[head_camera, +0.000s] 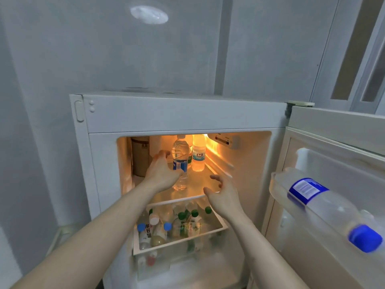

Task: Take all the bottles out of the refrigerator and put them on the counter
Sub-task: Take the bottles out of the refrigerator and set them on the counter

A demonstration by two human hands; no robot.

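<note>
My left hand [161,172] reaches into the open refrigerator [183,115], its fingers and thumb curled round the blue-labelled water bottle [180,161] that stands upright on the glass shelf [193,188]; my right hand [221,195] hovers at about four o'clock from that bottle, fingers spread and relaxed, gripping nothing, just above the shelf's front edge; both forearms rise from the bottom of the view, the left from seven o'clock, the right from five o'clock.

On the shelf I count three bottles: the one I grip; a second clear bottle [199,153] with a pale label at one o'clock from it, close to the lit back wall; and a third, mostly hidden between the two, showing only a strip of green label [189,156]; a beige canister [140,156] stands at nine o'clock from my left hand, in the shelf's rear corner.

Below, at six o'clock, the white drawer [179,241] is pulled out and crowded with bottles; I can make out four green caps, two blue caps and one white cap, though the exact total is too jumbled to tell; more blurred bottles show under the drawer.

At three o'clock, one large bottle [331,207] with a blue cap and blue label lies tilted in the door rack [277,184].
</note>
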